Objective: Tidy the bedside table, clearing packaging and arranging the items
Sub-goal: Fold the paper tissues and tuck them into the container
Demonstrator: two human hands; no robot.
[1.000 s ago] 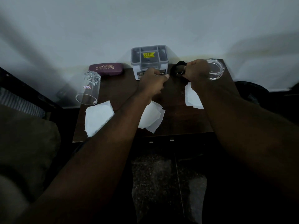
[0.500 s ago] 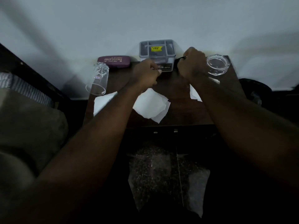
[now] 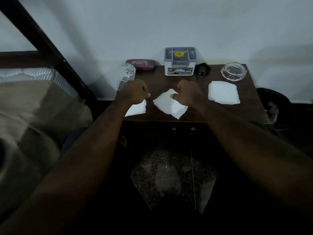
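On the dark wooden bedside table point(image 3: 194, 114) lie three white tissues: a left tissue point(image 3: 138, 109), a middle tissue point(image 3: 166, 106) and a right tissue point(image 3: 223, 92). My left hand point(image 3: 135, 91) hovers with curled fingers over the left tissue and holds nothing I can see. Over the middle tissue, my right hand point(image 3: 188, 93) is curled too, its thumb tip at the tissue's upper edge. A coiled black cable point(image 3: 202, 69) lies beside the grey organizer box point(image 3: 180, 61).
A maroon glasses case point(image 3: 140, 64) sits at the back left by the wall, with a clear glass tumbler point(image 3: 127, 75) at the left edge. A glass ashtray point(image 3: 233, 71) stands back right. A bed point(image 3: 33, 99) is left; a dark bin point(image 3: 271, 107) is right.
Both hands have drawn back from the black cable by the organizer box toward the table's front. The cable now lies free beside the box. The camera has tilted.
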